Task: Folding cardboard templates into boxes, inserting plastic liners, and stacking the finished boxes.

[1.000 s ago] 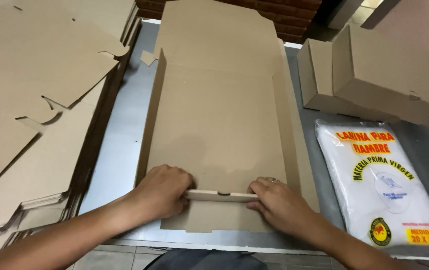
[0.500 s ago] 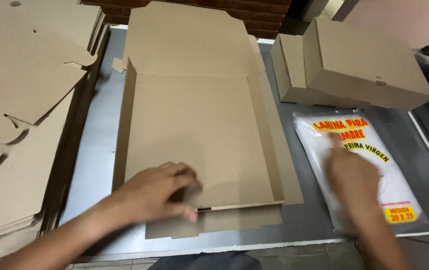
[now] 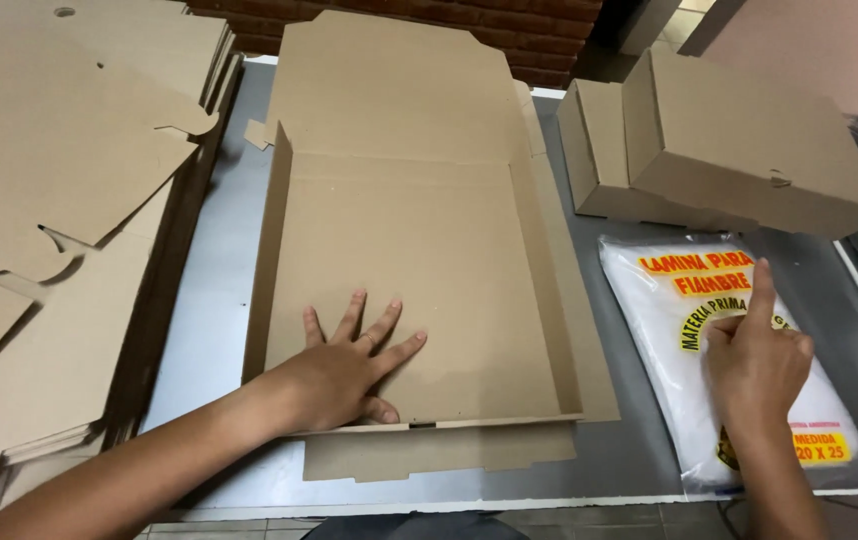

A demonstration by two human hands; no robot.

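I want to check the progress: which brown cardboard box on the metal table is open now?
The wide flat brown cardboard box under the left hand: its lid lies back. The two folded boxes at the far right are closed.

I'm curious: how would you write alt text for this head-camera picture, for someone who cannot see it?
A person's left hand lies flat, fingers spread, inside a half-folded cardboard box on a metal table, while the right hand points a finger onto a white plastic packet. Flat cardboard blanks are stacked at left; two closed boxes sit at upper right.
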